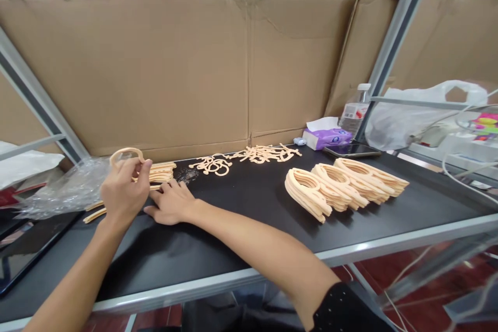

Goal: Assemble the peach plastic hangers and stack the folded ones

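My left hand (126,187) is raised over the left part of the black table. Its thumb and fingers are closed on a flat, pale beige ring-shaped piece (125,150), whose curved top shows above the fingers. Lower and to the right, my right hand (173,203) lies palm down with its fingers apart. Those fingertips touch or nearly touch the near edge of a stack of beige pieces (161,170), partly hidden behind both hands. More beige strips (94,211) stick out to the left of my left wrist.
Several stacks of beige looped pieces (338,181) stand on the right. Loose beige offcuts (268,153) lie along the cardboard wall (175,72). A purple tissue pack (327,138), a phone (352,150) and a bottle (355,111) are at the back right; clear plastic wrap (66,187) is left.
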Motion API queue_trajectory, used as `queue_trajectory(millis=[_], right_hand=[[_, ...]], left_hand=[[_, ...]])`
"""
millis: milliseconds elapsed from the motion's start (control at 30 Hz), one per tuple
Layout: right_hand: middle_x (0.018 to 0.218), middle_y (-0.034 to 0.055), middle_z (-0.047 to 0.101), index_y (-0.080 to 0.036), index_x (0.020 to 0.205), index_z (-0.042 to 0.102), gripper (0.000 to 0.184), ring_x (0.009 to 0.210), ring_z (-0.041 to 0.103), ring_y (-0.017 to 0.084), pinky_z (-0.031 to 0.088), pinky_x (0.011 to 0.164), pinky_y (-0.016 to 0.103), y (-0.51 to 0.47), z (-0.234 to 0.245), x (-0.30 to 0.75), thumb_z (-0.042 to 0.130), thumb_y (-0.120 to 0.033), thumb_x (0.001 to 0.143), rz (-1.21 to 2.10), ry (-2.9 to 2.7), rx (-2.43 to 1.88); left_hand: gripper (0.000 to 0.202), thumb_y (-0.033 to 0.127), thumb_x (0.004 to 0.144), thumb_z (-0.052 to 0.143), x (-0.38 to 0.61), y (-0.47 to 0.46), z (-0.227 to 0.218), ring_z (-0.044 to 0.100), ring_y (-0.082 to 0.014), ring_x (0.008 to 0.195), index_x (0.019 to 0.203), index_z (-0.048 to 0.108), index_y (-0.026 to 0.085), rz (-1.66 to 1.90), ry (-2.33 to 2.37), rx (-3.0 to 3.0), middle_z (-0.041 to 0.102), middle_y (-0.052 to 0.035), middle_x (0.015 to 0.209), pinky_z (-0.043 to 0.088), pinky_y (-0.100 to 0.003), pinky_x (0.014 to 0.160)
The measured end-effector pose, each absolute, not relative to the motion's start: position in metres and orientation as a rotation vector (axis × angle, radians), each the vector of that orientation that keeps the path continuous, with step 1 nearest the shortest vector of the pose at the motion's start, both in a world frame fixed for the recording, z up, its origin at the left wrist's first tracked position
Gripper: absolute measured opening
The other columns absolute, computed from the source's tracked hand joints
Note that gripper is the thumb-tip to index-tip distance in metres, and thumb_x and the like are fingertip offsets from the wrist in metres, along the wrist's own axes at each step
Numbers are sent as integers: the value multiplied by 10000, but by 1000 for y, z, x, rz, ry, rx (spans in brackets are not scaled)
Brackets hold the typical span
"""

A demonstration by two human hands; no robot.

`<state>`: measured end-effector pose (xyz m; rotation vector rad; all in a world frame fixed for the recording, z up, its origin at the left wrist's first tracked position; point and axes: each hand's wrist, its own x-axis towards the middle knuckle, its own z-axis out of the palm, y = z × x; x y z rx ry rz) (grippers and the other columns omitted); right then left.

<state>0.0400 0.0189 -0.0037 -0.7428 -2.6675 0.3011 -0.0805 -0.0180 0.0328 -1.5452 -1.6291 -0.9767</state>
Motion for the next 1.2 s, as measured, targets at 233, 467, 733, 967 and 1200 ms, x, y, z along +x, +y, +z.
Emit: queue_trajectory(millis=[233,467,733,967,1200], right_hand=[[1431,168,490,-210,1330,582,503,1367,363,359,300,1107,602,17,-7,42,395,-496,962,267,-2717,-719],[1524,134,421,-200,1418,456,575,1381,350,368,284,1119,646,20,-4,38,497,-405,882,352,-2677,-687],[1629,85,259,-229,1471,377,725,1470,218,321,228,1176,623,23,-9,20,586,-339,786,271,-2622,-744],[1504,147,449,-180,1398,450,555,1352,422,308,378,1108,572,23,-7,44,528,-298,861,246,-2596,-657],[1155,122,652,-210,1065,673,257,1114,563,286,474,948,466,27,3,111,459,-225,924,-182,-2722,-642]], left_hand=[[312,429,984,463,-71,-13,19,608,-196,777,922,650,187,-957,-1601,-1617,676,-54,844,384,-286,657],[279,409,981,482,-70,-10,14,648,-214,875,950,657,195,-943,-1532,-1669,717,-60,923,410,-286,692],[185,325,958,534,-69,-6,8,677,-227,977,993,661,196,-920,-1330,-1777,741,-69,1018,474,-298,779],[155,301,958,533,-64,-8,11,678,-225,966,950,641,192,-977,-1294,-1838,732,-68,951,498,-302,814],[187,320,976,498,-62,-8,10,658,-206,868,912,608,183,-1010,-1298,-2060,695,-65,900,487,-296,777]])
